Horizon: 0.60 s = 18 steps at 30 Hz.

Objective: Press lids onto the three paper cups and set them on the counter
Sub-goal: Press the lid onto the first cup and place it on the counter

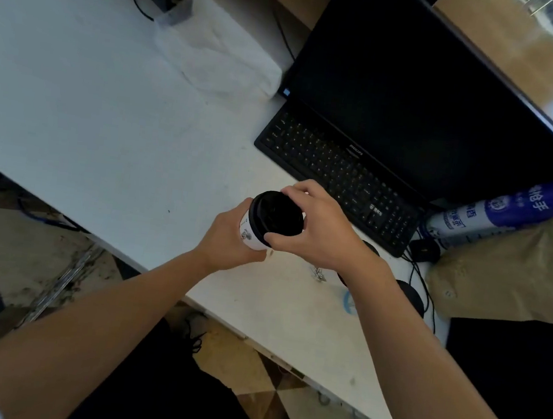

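I hold a white paper cup with a dark print above the white counter. My left hand wraps around the cup's side. A black lid sits on its rim, and my right hand grips that lid from the right with thumb and fingers around its edge. Behind my right forearm, two more black-lidded cups stand on the counter, mostly hidden; a printed white cup wall shows beside my wrist.
A black keyboard and a dark monitor stand just beyond my hands. Blue and white spray cans lie at the right by a tan cloth. A white tissue pack sits at the back. The counter's front edge runs diagonally below my arms.
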Each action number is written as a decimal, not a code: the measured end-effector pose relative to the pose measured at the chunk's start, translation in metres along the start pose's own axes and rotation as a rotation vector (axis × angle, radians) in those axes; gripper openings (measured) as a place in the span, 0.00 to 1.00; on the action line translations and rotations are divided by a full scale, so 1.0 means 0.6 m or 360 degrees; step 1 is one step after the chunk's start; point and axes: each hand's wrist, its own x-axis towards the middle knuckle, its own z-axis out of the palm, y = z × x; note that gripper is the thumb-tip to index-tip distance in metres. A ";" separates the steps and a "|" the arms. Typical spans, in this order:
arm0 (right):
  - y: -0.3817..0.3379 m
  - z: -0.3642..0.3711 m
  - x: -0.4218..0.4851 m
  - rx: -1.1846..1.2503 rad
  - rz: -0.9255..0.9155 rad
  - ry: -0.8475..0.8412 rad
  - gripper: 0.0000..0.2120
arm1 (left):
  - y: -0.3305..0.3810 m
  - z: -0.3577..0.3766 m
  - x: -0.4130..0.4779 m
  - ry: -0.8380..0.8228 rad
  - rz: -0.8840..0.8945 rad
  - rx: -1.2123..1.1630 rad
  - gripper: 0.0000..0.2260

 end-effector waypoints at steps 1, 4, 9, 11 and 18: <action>-0.003 -0.002 0.001 -0.0018 -0.0021 -0.0021 0.28 | 0.001 -0.003 -0.001 -0.0013 0.0005 -0.0009 0.30; -0.008 -0.009 0.005 -0.0090 -0.0091 -0.0053 0.29 | 0.005 -0.009 -0.002 -0.0044 0.0014 -0.0029 0.31; -0.019 -0.022 0.013 -0.0212 -0.0192 -0.0145 0.29 | 0.010 -0.016 0.001 -0.0113 0.0021 -0.0025 0.34; -0.020 -0.030 0.017 -0.0205 -0.0231 -0.0167 0.29 | 0.011 -0.020 0.004 -0.0139 0.0022 -0.0010 0.34; -0.003 -0.038 0.026 -0.0210 -0.0362 -0.0249 0.31 | 0.016 -0.028 0.008 -0.0245 0.0032 0.0003 0.34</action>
